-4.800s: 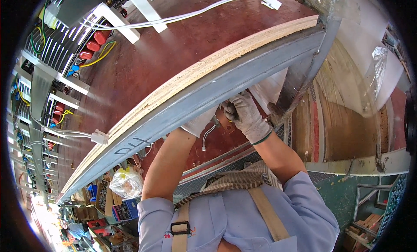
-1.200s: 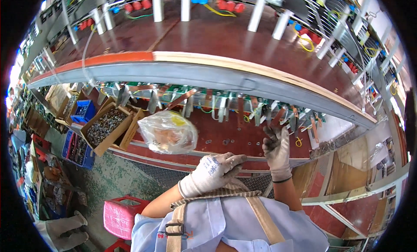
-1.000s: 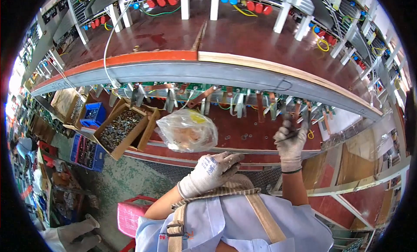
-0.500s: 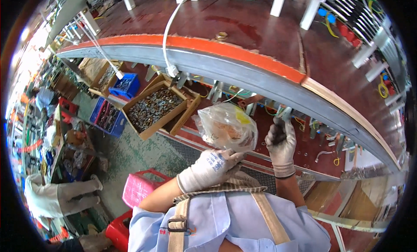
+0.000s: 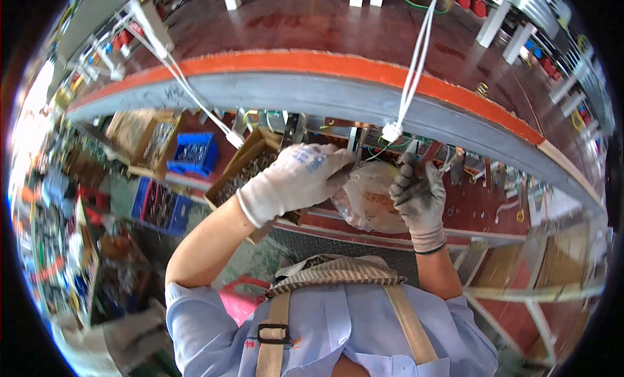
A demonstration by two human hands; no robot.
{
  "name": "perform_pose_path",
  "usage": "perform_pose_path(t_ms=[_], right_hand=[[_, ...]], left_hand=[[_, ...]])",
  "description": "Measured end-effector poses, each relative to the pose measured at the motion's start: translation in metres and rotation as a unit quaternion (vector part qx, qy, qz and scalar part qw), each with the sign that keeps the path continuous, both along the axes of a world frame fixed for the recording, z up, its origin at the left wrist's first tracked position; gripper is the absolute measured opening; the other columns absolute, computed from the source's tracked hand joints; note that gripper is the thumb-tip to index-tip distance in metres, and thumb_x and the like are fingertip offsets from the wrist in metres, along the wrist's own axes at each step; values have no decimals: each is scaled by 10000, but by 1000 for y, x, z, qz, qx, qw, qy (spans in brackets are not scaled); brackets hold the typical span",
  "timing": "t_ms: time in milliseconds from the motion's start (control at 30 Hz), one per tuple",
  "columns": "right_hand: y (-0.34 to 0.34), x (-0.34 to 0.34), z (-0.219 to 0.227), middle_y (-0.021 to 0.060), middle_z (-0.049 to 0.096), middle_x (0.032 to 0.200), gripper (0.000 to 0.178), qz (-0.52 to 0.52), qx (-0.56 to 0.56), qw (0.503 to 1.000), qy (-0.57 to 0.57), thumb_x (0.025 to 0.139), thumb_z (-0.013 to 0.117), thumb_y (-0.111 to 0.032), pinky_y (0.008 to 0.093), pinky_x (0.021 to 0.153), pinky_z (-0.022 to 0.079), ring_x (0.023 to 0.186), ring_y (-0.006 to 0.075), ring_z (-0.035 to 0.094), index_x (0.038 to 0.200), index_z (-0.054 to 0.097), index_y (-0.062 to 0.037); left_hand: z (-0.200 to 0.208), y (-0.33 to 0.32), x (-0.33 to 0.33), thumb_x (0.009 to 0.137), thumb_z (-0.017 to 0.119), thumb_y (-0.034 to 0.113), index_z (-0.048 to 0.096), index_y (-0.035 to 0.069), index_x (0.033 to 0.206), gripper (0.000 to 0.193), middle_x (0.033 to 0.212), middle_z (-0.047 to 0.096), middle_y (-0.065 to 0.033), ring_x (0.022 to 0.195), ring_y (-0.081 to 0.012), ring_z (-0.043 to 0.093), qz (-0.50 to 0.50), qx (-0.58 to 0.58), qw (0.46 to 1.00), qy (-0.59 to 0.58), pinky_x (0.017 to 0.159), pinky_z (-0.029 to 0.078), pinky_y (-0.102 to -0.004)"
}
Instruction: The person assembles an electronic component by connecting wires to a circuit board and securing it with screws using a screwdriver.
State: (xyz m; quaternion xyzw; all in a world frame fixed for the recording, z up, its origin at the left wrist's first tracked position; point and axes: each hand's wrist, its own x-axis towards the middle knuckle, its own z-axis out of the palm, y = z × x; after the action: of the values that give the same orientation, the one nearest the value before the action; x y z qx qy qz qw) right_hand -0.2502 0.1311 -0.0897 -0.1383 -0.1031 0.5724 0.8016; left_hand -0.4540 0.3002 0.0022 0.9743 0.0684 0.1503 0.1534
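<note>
My left hand [image 5: 302, 179], in a white knitted glove, is at the upper left edge of a clear plastic bag [image 5: 372, 198]. Its fingers are curled together, and what they may grip is hidden. Copper-coloured contents show through the bag, which lies on the dark red lower shelf. At the bag's right side is my right hand [image 5: 419, 201], its glove blackened on palm and fingers. Those fingers are half bent, with the thumb apart and nothing visible between them. Just above it, a copper strip [image 5: 433, 153] sits under the bench edge.
A grey-fronted bench edge [image 5: 312, 84] with an orange strip runs across above my hands. White cables with a connector [image 5: 392, 131] hang down over it. Left are a cardboard box [image 5: 227, 188] of small metal parts and a blue bin [image 5: 194, 155]. A pink stool [image 5: 237, 302] stands below.
The bag has gone from my left hand's hold above the shelf to lying on it. My left hand has moved up and left. My right hand has turned and its fingers have bent. The view has shifted.
</note>
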Motion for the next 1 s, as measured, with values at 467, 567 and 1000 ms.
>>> perform_pose_path(t_ms=[467,567,1000], right_hand=[[-115,-54,-25,23,612,720,126,-605,-318,710,-168,883,622,-160,240,540,457,568,111,550,952,633,-55],[-130,-29,-52,-15,595,718,85,-620,-357,669,-201,856,647,-115,232,517,430,578,79,525,923,650,-63],[30,-54,24,34,634,842,165,-96,-180,774,-600,842,627,-16,231,687,487,776,100,598,1005,641,11]], left_hand=[[-8,101,-57,821,620,148,595,41,1035,240,870,638,-166,783,-338,623,-126,59,988,-65,675,506,-418],[-14,106,-68,826,607,135,600,54,1067,254,957,635,-144,835,-310,623,-78,56,995,-10,713,507,-385],[11,99,-108,827,570,222,653,93,924,181,863,652,-151,832,-331,629,310,122,939,88,730,500,-426]])
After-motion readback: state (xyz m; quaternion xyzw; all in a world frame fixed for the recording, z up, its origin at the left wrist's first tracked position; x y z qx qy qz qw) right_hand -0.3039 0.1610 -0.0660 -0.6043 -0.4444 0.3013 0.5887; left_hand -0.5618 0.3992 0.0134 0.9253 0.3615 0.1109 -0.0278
